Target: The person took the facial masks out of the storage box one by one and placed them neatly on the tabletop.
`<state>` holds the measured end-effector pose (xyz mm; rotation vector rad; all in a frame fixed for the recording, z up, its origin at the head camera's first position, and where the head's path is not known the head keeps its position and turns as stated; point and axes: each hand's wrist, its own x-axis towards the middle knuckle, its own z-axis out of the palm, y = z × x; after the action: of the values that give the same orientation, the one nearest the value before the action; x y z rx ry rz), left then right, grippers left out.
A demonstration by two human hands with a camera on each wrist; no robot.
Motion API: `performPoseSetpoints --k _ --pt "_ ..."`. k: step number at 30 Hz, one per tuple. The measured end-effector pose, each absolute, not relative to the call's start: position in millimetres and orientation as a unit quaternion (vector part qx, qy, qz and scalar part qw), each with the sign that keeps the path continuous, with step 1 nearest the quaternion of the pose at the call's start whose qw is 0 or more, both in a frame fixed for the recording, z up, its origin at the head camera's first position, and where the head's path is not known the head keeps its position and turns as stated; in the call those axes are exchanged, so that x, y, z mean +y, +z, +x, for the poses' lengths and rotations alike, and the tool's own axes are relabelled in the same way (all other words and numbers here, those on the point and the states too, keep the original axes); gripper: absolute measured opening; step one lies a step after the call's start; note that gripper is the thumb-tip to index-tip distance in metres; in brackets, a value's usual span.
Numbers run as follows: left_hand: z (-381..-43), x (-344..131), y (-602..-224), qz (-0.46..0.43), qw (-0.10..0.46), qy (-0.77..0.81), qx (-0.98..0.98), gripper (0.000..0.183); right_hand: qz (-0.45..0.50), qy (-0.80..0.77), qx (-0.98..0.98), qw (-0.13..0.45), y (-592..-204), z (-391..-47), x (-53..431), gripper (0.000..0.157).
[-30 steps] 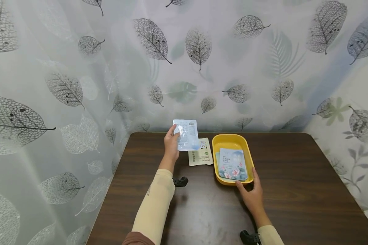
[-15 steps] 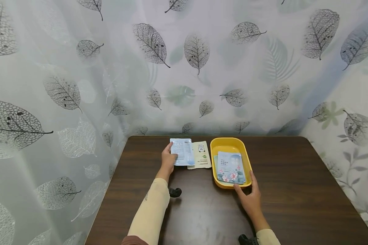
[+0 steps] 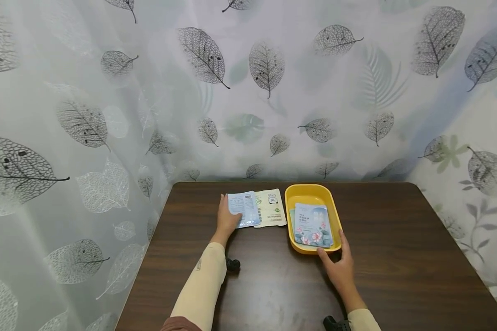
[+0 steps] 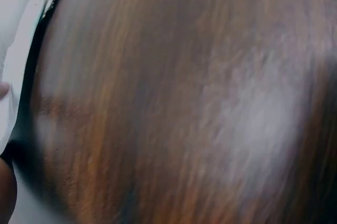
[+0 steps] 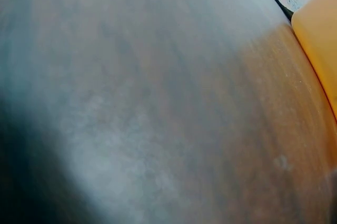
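Observation:
In the head view my left hand [image 3: 227, 218] holds a light-blue sheet mask packet [image 3: 246, 207] by its left side, thumb across its printed face. The packet lies low at the table's back, its right edge meeting a cream packet [image 3: 273, 209] with a panda drawing. Just right of that stands a yellow plastic tray [image 3: 291, 193]. Inside it, a blue packet with pink flowers [image 3: 312, 220] tops a pale green one. My right hand [image 3: 339, 266] grips the tray's near right corner between thumb and fingers. The tray's wall [image 5: 318, 34] shows in the right wrist view.
The dark brown wooden table [image 3: 273, 285] ends at a leaf-patterned curtain [image 3: 265, 110] behind it and at both sides. Black wrist cameras [image 3: 335, 323] sit close to the table under each forearm.
My left hand has lowered the light-blue packet and moved it slightly left, uncovering more of the cream packet. The right hand has stayed at the tray's corner.

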<state>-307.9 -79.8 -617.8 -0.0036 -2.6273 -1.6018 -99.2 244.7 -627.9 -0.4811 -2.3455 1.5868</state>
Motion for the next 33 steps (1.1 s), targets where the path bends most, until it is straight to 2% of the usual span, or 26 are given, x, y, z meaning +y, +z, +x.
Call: performPoseSetpoints --k 6,17,23,33 --pt "-306 -83 -620 0.029 0.018 -0.691 -0.722 0.093 -0.162 0.549 -0.809 0.136 -627 -101 244 0.092" --pt "-302 -66 -606 0.041 0.049 -0.726 -0.684 0.086 -0.157 0.544 -0.811 0.147 -626 -105 247 0.092" --pt "-309 -48 -571 0.015 0.067 -0.752 -0.655 0.08 -0.159 0.552 -0.806 0.143 -628 -103 247 0.092" --pt "-305 -17 -502 -0.07 0.036 -0.814 -0.576 0.079 -0.155 0.557 -0.804 0.143 -628 -99 245 0.092"
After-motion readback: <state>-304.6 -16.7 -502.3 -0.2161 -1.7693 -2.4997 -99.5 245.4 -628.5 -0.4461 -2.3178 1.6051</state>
